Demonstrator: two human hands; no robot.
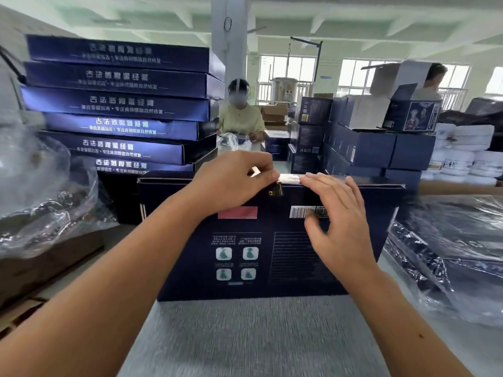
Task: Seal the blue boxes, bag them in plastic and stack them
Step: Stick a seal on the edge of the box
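Observation:
A dark blue box (245, 240) stands on the grey table (245, 336) in front of me, printed face toward me with a barcode and a pink patch. My left hand (231, 180) pinches a small shiny sticker strip (288, 177) at the middle of the box's top edge, where a gold seal (276, 189) shows. My right hand (337, 213) lies with straight fingers over the top edge to the right of it, fingertips pressing on the strip. A stack of flat blue boxes (119, 104) rises at the back left.
Crumpled clear plastic bags (40, 191) lie on the left, over brown cartons. More plastic-wrapped dark goods (449, 254) sit on the right. Piled blue cartons (362, 148) and white rolls (462, 156) stand behind. A person (241, 118) works across the table; another stands far right.

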